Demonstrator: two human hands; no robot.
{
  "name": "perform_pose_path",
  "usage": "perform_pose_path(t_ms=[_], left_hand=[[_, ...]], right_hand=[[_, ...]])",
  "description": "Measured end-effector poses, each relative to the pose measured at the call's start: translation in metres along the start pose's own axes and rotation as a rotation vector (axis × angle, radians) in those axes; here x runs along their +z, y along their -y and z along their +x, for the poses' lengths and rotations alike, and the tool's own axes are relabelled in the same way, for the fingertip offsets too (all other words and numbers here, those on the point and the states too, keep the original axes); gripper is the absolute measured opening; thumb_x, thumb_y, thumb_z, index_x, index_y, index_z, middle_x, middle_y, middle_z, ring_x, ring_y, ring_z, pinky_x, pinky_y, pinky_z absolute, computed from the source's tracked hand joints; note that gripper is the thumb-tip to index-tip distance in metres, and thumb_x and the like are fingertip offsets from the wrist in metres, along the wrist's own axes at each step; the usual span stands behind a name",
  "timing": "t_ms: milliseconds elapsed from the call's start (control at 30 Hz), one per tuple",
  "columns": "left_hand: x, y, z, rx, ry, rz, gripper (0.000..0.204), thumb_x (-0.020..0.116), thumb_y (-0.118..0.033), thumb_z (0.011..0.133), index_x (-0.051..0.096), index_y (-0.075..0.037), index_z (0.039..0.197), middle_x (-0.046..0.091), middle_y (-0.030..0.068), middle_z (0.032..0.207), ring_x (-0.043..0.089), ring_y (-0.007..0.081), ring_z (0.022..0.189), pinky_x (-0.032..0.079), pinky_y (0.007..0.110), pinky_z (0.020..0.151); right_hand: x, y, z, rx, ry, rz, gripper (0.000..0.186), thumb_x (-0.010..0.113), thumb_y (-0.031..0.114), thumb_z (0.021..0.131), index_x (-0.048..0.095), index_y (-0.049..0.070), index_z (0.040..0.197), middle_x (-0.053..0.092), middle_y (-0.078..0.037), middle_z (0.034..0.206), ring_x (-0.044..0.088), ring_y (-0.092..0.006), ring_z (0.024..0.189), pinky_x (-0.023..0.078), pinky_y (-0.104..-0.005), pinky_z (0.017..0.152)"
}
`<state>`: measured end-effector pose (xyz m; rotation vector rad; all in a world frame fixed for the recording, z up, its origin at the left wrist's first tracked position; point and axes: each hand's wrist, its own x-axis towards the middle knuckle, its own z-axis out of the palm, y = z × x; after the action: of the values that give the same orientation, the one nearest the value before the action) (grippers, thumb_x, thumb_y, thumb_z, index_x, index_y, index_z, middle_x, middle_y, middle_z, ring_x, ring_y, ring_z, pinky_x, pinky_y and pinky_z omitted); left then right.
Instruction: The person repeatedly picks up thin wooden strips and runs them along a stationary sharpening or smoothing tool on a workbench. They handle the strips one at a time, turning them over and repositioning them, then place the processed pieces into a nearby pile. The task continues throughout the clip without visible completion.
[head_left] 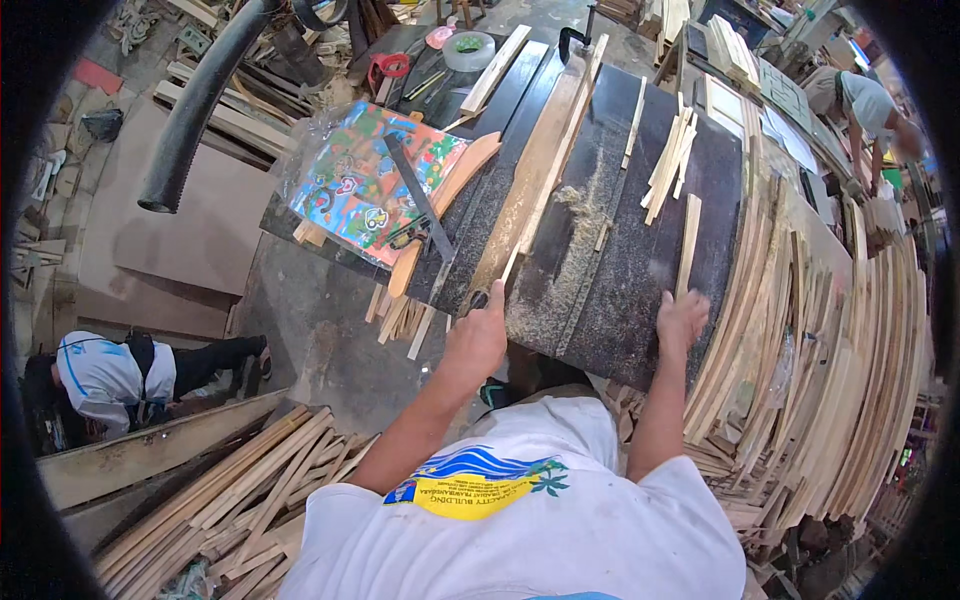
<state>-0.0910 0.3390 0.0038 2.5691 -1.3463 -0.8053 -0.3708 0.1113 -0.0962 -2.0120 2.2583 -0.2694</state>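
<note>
My left hand [476, 338] is at the near edge of a dark saw table [640, 300]. Its fingers are closed at the near end of a thin wooden strip [509, 266], which lies along a long wooden fence [525, 185]. Further right, my right hand [683, 320], slightly blurred, grips the near end of a short pale batten [689, 240] lying on the table. Sawdust [580, 250] is heaped and scattered between the two hands. Several cut strips [672, 160] lie loosely beyond the batten. A black clamp [574, 42] sits at the fence's far end.
A colourful plastic-wrapped sheet [365, 180] with a metal square [418, 195] across it lies on the table's left. Long timber stacks [850, 370] stand at right, more strips [230, 490] at lower left. A black hose [205, 120] hangs upper left. Two other people work nearby.
</note>
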Motion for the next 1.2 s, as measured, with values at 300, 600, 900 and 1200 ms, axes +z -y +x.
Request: perform_pose_path(t_ms=[300, 600, 900, 1200], left_hand=[[0.001, 0.002, -0.001, 0.015, -0.018, -0.022, 0.064, 0.054, -0.008, 0.096, 0.038, -0.004, 0.158, 0.071, 0.0332, 0.089, 0.072, 0.0525, 0.085, 0.055, 0.063, 0.077], [0.006, 0.011, 0.006, 0.071, -0.031, -0.028, 0.066, 0.055, -0.007, 0.095, 0.036, 0.0, 0.158, 0.069, 0.0356, 0.086, 0.071, 0.0525, 0.082, 0.055, 0.063, 0.073], [0.0, 0.0, 0.045, 0.148, -0.074, -0.011, 0.066, 0.055, -0.002, 0.093, 0.037, 0.004, 0.156, 0.072, 0.0303, 0.085, 0.074, 0.049, 0.083, 0.059, 0.059, 0.075], [-0.016, -0.022, 0.103, 0.147, -0.072, 0.001, 0.061, 0.05, -0.004, 0.096, 0.038, 0.006, 0.155, 0.072, 0.0343, 0.091, 0.073, 0.0507, 0.088, 0.058, 0.059, 0.08]], right_hand=[[-0.044, 0.076, -0.067, -0.326, 0.447, 0.6, 0.043, 0.054, 0.028, 0.105, 0.055, 0.008, 0.144, 0.071, -0.03, 0.11, 0.07, -0.0479, 0.103, 0.053, -0.0524, 0.091], [-0.048, 0.103, -0.064, -0.41, 0.549, 0.697, 0.044, 0.055, 0.027, 0.106, 0.059, 0.007, 0.144, 0.072, -0.027, 0.1, 0.073, -0.0394, 0.094, 0.054, -0.0463, 0.086], [-0.04, 0.12, -0.022, -0.421, 0.519, 0.701, 0.043, 0.054, 0.028, 0.106, 0.061, 0.004, 0.141, 0.073, -0.024, 0.102, 0.073, -0.0349, 0.094, 0.054, -0.0432, 0.086], [-0.03, 0.151, 0.035, -0.398, 0.537, 0.694, 0.045, 0.056, 0.028, 0.107, 0.062, -0.002, 0.14, 0.073, -0.017, 0.108, 0.069, -0.0236, 0.102, 0.051, -0.0361, 0.093]])
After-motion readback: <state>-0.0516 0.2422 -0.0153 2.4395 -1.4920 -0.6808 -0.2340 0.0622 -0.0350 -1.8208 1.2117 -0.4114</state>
